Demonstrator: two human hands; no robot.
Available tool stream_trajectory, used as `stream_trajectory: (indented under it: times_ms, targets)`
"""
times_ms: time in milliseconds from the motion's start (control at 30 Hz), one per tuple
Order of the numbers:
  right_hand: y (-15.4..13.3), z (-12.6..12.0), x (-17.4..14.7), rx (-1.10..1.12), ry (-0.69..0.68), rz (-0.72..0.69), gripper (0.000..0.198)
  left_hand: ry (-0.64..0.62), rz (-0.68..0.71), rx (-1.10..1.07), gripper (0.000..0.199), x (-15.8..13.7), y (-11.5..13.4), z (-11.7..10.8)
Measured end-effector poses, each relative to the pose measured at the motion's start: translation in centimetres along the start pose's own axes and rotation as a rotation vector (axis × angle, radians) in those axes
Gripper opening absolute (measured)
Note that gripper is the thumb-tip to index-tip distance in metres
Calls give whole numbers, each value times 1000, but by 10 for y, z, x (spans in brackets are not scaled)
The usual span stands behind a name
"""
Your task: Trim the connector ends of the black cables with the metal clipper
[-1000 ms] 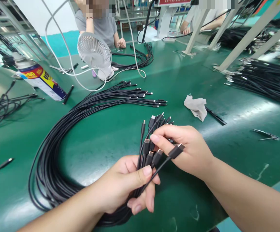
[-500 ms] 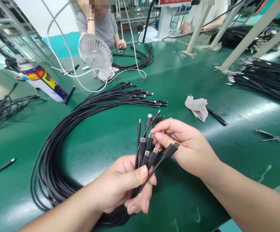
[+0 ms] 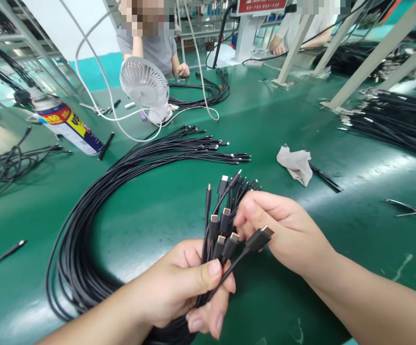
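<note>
My left hand is closed around a bundle of black USB-C cables, its thumb pressed across them. Their metal-tipped plugs fan upward, and one plug leans out to the right, across the front of my right hand. My right hand is beside the plugs with its fingers curled and thumb and forefinger together. Whether anything sits between those fingertips is hidden. From my left hand the cables loop round to the left into a long coil, whose other plug ends lie spread on the green table.
A spray can and a white fan stand at the back left. A grey cloth and tweezers lie to the right, with more cables beyond. Two people sit across the table; slanted metal posts rise at right.
My right thumb and forefinger have come away from a plug in the bundle and drawn slightly right and down. My left hand keeps its hold; the whole view has shifted slightly.
</note>
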State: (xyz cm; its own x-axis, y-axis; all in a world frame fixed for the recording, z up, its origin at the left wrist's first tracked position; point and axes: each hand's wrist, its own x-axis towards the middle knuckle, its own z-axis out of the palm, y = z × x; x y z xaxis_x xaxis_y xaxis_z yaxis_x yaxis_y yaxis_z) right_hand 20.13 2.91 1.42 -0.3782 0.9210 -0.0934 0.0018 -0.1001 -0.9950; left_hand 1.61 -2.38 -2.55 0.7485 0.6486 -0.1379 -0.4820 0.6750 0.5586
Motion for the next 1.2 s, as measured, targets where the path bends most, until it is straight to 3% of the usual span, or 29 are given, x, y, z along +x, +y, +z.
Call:
stream_trajectory:
  times_ms: [100, 300, 567, 767, 900, 1000, 1100, 1200]
  targets:
    - [-1, -1, -2, -4, -19, 5, 50, -10, 3, -8, 29, 0, 0, 0]
    - [1, -1, -2, 27, -69, -66, 38, -9, -7, 19, 29, -1, 1, 1]
    - [0, 3, -2, 86, -145, -38, 31, 7, -4, -3, 28, 0, 1, 1]
    - [0, -2, 1, -32, -146, -29, 26, 54, 6, 5, 27, 1, 1, 2]
    - [0, -5, -1, -154, -156, -114, 28, 49, -9, 14, 28, 0, 0, 0]
    - [0, -15, 3, -458, -42, -250, 34, 74, -23, 65, 29, 1, 0, 1]
    - [-3, -38, 15, -723, 192, -311, 35, 197, -61, 147, 34, 3, 1, 4]
    - [-2, -72, 31, -907, 420, -251, 12, 301, -90, 173, 38, 6, 0, 4]
